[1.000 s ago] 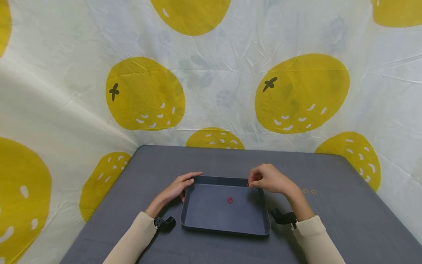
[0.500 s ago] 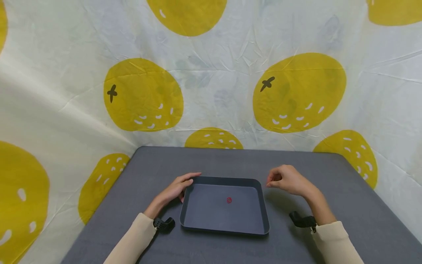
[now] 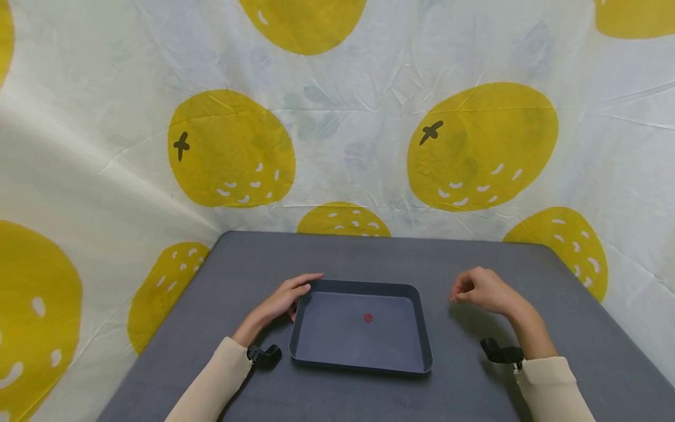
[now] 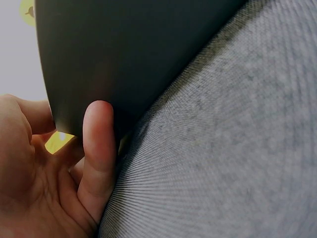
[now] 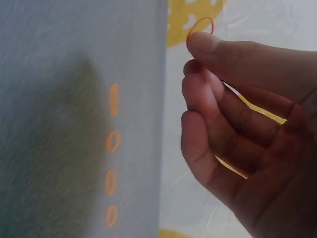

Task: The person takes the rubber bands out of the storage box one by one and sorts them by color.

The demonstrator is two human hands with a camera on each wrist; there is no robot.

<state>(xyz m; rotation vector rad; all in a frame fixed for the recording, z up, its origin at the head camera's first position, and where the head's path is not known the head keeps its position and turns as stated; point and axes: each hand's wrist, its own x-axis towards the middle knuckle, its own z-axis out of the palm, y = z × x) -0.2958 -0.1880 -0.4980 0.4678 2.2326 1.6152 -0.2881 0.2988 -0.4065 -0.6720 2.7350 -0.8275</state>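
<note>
The left hand point(image 3: 279, 302) holds the back left corner of a dark grey tray point(image 3: 364, 288), thumb over the rim. In the left wrist view, a finger of the left hand point(image 4: 96, 148) lies against the tray's outer wall point(image 4: 133, 54). One or more small red rings point(image 3: 368, 318) lie in the tray. Right of the tray, above the table, the right hand point(image 3: 490, 291) pinches a thin red ring point(image 3: 452, 298). The right wrist view shows that red ring point(image 5: 213, 24) standing out beyond the thumb of the right hand point(image 5: 237, 119), other fingers curled.
Several orange rings, one of them here point(image 5: 113, 182), form a row on the grey table point(image 5: 49, 148) in the right wrist view. A cloth with yellow fruit shapes point(image 3: 348, 146) hangs behind the table. Each wrist wears a black device point(image 3: 266, 355).
From the tray's back right corner, the right hand has moved right, away from the tray, in front of where two orange rings showed earlier. The left hand and tray keep their places.
</note>
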